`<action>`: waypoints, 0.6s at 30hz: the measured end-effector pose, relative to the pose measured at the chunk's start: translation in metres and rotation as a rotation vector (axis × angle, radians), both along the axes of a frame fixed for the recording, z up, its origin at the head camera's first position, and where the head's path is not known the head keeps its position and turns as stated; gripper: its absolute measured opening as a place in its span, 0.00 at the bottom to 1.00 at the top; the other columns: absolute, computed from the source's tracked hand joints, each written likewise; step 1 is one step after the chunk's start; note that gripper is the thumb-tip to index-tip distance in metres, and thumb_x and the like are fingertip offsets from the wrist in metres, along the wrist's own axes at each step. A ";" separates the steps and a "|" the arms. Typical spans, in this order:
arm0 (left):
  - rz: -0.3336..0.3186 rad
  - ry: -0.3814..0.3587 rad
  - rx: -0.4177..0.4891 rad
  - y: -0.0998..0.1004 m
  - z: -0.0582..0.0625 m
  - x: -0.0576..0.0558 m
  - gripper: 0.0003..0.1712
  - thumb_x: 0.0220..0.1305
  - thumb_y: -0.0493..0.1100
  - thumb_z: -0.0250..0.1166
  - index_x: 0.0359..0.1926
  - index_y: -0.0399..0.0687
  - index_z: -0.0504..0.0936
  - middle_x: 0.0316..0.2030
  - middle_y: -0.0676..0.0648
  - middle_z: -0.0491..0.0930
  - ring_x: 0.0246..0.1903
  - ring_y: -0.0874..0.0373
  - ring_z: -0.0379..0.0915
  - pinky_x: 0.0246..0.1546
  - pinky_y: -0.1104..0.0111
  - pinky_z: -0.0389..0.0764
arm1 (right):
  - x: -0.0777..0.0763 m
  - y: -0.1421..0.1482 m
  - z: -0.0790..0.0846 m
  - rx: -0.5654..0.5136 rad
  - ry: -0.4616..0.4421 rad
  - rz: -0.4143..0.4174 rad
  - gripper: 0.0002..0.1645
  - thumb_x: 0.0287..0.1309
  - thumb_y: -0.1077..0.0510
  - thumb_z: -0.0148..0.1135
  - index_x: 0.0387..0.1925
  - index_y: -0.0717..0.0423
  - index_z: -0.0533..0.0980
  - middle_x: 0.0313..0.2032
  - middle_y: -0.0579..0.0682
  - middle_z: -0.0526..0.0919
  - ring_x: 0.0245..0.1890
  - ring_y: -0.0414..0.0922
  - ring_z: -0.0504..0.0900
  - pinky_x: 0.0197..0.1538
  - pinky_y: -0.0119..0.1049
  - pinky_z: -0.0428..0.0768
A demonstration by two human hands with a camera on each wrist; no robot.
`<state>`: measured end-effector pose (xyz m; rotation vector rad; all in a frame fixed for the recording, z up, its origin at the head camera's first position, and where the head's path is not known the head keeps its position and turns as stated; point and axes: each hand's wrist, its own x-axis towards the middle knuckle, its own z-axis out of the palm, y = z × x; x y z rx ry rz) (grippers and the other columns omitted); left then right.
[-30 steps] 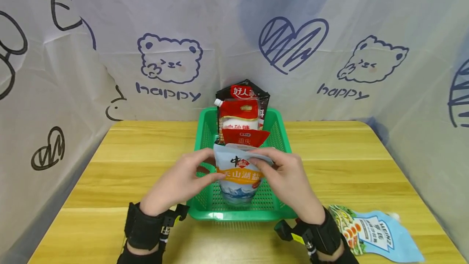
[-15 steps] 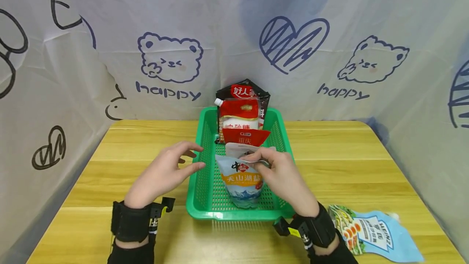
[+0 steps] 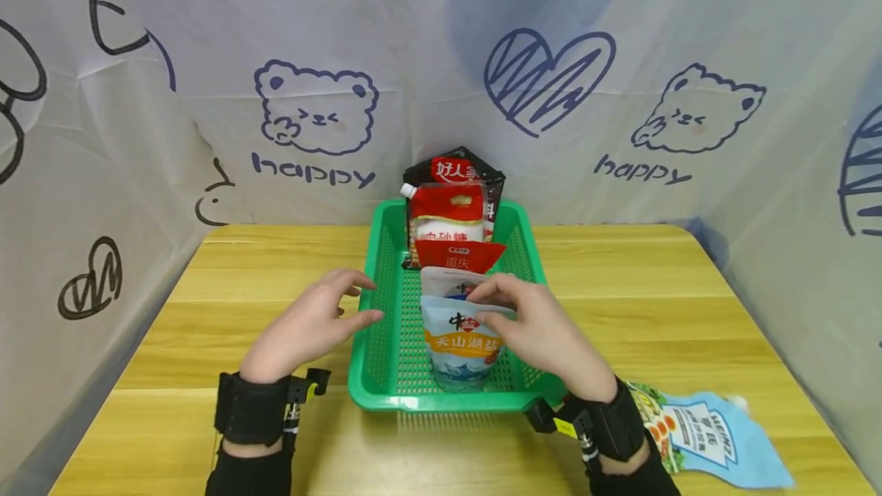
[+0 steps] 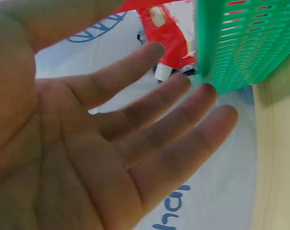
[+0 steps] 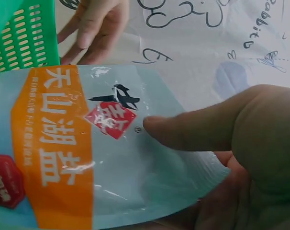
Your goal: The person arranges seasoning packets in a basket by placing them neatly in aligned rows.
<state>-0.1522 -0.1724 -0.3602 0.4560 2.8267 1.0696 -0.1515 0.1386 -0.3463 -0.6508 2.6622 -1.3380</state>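
My right hand pinches the top right corner of a light blue salt pouch, which stands upright in the front of a green basket. In the right wrist view the thumb lies on the pouch's front face, with the other fingers behind it. My left hand hovers at the basket's left rim, holding nothing; its spread fingers show in the left wrist view. Just behind the salt pouch stands a whitish pouch, partly hidden by the right hand and the salt.
Farther back in the basket stand a red packet, a red and white sugar pouch with a white cap, and a black packet. A light blue Heinz pouch lies on the wooden table at right. A drawn-on cloth encloses the back.
My left hand let go of the salt pouch and drew back left to the basket's rim. The pouch, in my right hand, shifted slightly right and stands straighter.
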 end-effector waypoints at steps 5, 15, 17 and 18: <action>0.022 -0.042 0.039 -0.002 -0.011 -0.008 0.33 0.70 0.43 0.70 0.69 0.34 0.71 0.67 0.33 0.70 0.56 0.39 0.78 0.47 0.54 0.87 | 0.003 0.005 0.010 -0.006 0.008 0.032 0.15 0.65 0.61 0.71 0.52 0.51 0.82 0.54 0.48 0.86 0.58 0.52 0.85 0.56 0.48 0.85; 0.021 -0.122 0.108 0.003 -0.018 -0.015 0.42 0.67 0.37 0.71 0.75 0.31 0.61 0.69 0.29 0.66 0.51 0.41 0.79 0.39 0.62 0.88 | 0.017 0.048 0.026 -0.156 0.254 -0.108 0.16 0.66 0.63 0.70 0.54 0.55 0.81 0.50 0.51 0.89 0.49 0.40 0.87 0.49 0.31 0.86; 0.030 -0.127 0.110 0.003 -0.017 -0.014 0.42 0.67 0.36 0.70 0.76 0.31 0.61 0.70 0.29 0.65 0.51 0.40 0.79 0.38 0.62 0.88 | 0.019 0.064 0.028 -0.144 0.313 -0.124 0.17 0.65 0.67 0.70 0.54 0.55 0.81 0.50 0.51 0.89 0.50 0.37 0.86 0.49 0.29 0.86; 0.033 -0.130 0.113 0.003 -0.017 -0.014 0.42 0.67 0.35 0.70 0.76 0.31 0.61 0.70 0.28 0.64 0.51 0.40 0.79 0.38 0.62 0.88 | 0.020 0.073 0.028 -0.131 0.338 -0.126 0.18 0.64 0.68 0.70 0.54 0.55 0.81 0.50 0.50 0.88 0.50 0.35 0.86 0.48 0.29 0.85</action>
